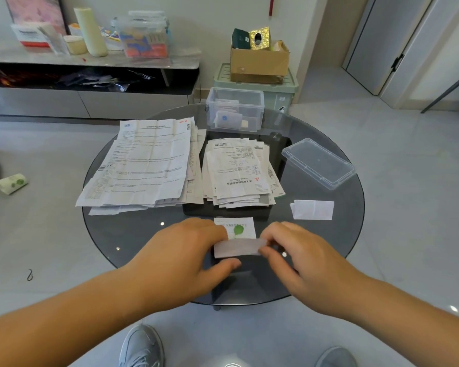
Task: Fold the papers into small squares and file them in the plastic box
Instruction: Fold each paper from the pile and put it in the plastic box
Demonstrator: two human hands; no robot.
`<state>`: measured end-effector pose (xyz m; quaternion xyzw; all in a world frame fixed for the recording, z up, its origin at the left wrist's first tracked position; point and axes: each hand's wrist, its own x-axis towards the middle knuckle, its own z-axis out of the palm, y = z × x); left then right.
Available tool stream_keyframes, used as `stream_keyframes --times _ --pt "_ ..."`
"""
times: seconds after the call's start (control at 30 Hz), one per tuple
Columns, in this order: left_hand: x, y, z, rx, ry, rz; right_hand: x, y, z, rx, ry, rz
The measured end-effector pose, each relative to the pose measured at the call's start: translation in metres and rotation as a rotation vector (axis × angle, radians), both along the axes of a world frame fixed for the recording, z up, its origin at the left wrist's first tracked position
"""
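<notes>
Fingers curled, left hand [180,250] and right hand [300,258] are pinching the side edges of a small, half-folded white paper slip [239,249] with green mark, lying well on the person's side of the clear plastic box [259,112]; likely featherlight, limp, best gripped at edges.

Grey lace-up L sneaker [141,345], grey R sneaker [335,357], bare forearms [64,308].

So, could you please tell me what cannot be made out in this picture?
Head view: print on the large paper stack and the smaller stack is too small to read.
Head view: the small paper has its ends covered by the left hand and right hand, so its fold count is unclear.
Head view: folded papers in the plastic box blur behind its wall; uncountable.
</notes>
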<state>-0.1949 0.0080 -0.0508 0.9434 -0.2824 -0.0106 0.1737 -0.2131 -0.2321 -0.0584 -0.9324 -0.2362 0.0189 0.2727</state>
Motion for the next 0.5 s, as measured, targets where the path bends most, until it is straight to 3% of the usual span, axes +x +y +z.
stream_keyframes --times 0.23,0.37,0.5 --pt "0.013 -0.014 0.004 -0.037 0.105 0.186 0.014 0.013 0.002 0.151 0.14 -0.218" --pt "0.024 -0.018 -0.002 -0.032 0.178 0.282 0.023 0.019 -0.006 0.045 0.066 -0.289" --pt "0.025 -0.021 -0.004 -0.021 0.187 0.278 0.023 0.02 -0.01 -0.019 -0.074 -0.185"
